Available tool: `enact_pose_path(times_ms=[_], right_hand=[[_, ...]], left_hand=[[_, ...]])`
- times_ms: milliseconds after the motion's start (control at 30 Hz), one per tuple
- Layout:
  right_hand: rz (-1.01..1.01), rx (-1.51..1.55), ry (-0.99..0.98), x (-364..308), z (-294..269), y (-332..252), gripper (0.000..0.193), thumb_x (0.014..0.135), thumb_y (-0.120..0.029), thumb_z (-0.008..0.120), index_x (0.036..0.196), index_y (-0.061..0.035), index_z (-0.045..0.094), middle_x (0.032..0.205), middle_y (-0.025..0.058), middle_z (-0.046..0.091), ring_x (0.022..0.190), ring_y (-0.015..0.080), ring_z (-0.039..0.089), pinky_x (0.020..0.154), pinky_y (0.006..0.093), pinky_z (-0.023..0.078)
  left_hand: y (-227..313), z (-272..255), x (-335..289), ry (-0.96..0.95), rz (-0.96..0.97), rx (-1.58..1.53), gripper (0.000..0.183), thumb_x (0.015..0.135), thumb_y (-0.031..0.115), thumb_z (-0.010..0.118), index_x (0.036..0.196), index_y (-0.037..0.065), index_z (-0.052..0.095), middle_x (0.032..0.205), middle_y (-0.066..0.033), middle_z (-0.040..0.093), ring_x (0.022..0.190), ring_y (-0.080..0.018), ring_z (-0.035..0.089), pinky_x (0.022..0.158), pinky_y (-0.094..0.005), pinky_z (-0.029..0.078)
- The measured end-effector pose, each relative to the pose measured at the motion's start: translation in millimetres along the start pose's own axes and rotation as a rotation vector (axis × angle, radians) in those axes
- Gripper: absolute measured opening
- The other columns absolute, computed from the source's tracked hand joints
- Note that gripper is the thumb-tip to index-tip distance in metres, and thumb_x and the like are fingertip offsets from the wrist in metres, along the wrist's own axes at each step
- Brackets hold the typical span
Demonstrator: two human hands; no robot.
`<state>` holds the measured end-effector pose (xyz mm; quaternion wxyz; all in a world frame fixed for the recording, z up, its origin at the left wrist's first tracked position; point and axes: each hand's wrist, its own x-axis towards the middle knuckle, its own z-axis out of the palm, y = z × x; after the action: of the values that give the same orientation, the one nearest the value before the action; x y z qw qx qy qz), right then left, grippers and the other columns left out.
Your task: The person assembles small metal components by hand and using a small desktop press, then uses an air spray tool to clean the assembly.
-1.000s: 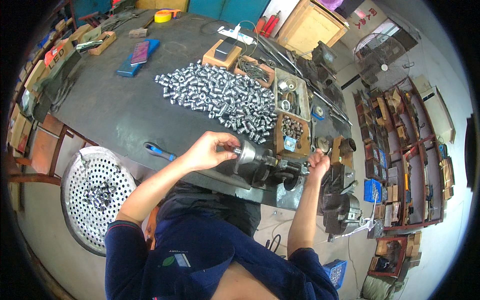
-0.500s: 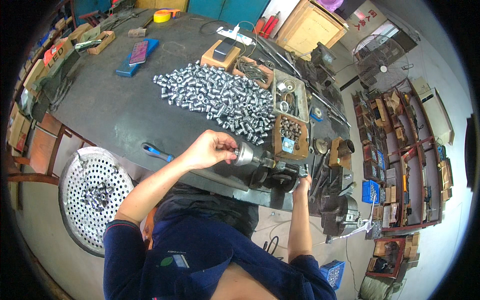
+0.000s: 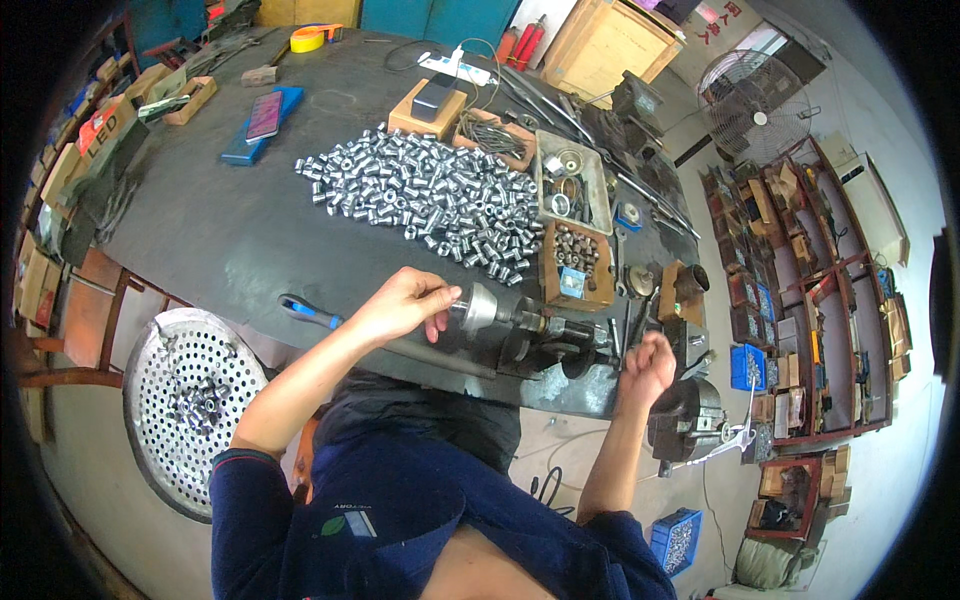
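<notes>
My left hand (image 3: 405, 305) is at the chuck end of a small bench machine, thumb and fingers pinched on a small metal fitting (image 3: 458, 310) mostly hidden by the fingertips. Just right of these fingertips is the silver cone-shaped chuck (image 3: 482, 305). Behind it the dark machine body (image 3: 560, 345) runs to the right along the near table edge. A short upright lever bar (image 3: 615, 338) stands at its right end. My right hand (image 3: 648, 372) is curled into a fist, right of that bar and apart from it, with nothing seen in it.
A wide heap of shiny metal fittings (image 3: 420, 195) covers the table's middle. Right of it stand a wooden box of parts (image 3: 578, 265) and a grey tray (image 3: 545, 185). A blue-handled tool (image 3: 312, 312) lies left. A perforated round metal stool seat (image 3: 190, 460) holds several fittings. A vise (image 3: 690, 415) juts out right.
My right hand has come off the machine's lever end and moved right, now curled. My left hand has shifted slightly left, still by the chuck. The whole view has shifted a little.
</notes>
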<state>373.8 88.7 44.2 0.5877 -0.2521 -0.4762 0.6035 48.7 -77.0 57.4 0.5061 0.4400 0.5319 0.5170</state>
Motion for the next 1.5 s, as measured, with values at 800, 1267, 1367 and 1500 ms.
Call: enact_pose_path(times_ms=[800,1267,1367,1500], right_hand=[[-0.057,0.009,0.007,-9.4,2.4,-2.6,0.032,0.082,-0.027,0.052,0.080,0.0044,0.052,0.051,-0.0032,0.034,0.042,0.0035,0.028,0.037,0.0176,0.018],[0.229,-0.059,0.288,2.2,-30.5,98.4,0.019,0.076,-0.018,0.053,0.081,-0.0002,0.059,0.069,0.0043,0.056,0.058,0.0156,0.053,0.054,0.0268,0.043],[0.245,-0.036,0.252,-5.2,-12.0,85.3,0.020,0.075,-0.019,0.054,0.081,-0.0011,0.059,0.071,0.0049,0.056,0.060,0.0155,0.053,0.054,0.0269,0.044],[0.269,-0.081,0.332,-10.2,-40.6,99.4,0.015,0.076,-0.018,0.050,0.079,-0.0053,0.058,0.063,-0.0011,0.050,0.045,0.0069,0.043,0.035,0.0196,0.031]], left_hand=[[-69.0,-130.1,-252.9,0.887,-0.356,0.538,0.014,0.069,0.007,0.057,0.066,-0.007,0.056,0.054,-0.0085,0.052,0.045,-0.0095,0.048,0.041,-0.0249,0.037],[-41.2,-86.8,18.9,0.647,-0.031,0.956,0.035,0.074,0.040,0.060,0.081,0.006,0.063,0.075,-0.0147,0.062,0.076,-0.0311,0.060,0.067,-0.0397,0.047],[-74.1,-84.6,88.8,0.690,-0.158,0.933,0.040,0.073,0.045,0.059,0.078,0.006,0.062,0.077,-0.0140,0.063,0.076,-0.0304,0.061,0.068,-0.0405,0.047],[-81.5,-73.2,97.6,0.716,-0.146,0.982,0.030,0.072,0.036,0.062,0.076,0.006,0.060,0.075,-0.0137,0.062,0.075,-0.0311,0.061,0.067,-0.0408,0.047]])
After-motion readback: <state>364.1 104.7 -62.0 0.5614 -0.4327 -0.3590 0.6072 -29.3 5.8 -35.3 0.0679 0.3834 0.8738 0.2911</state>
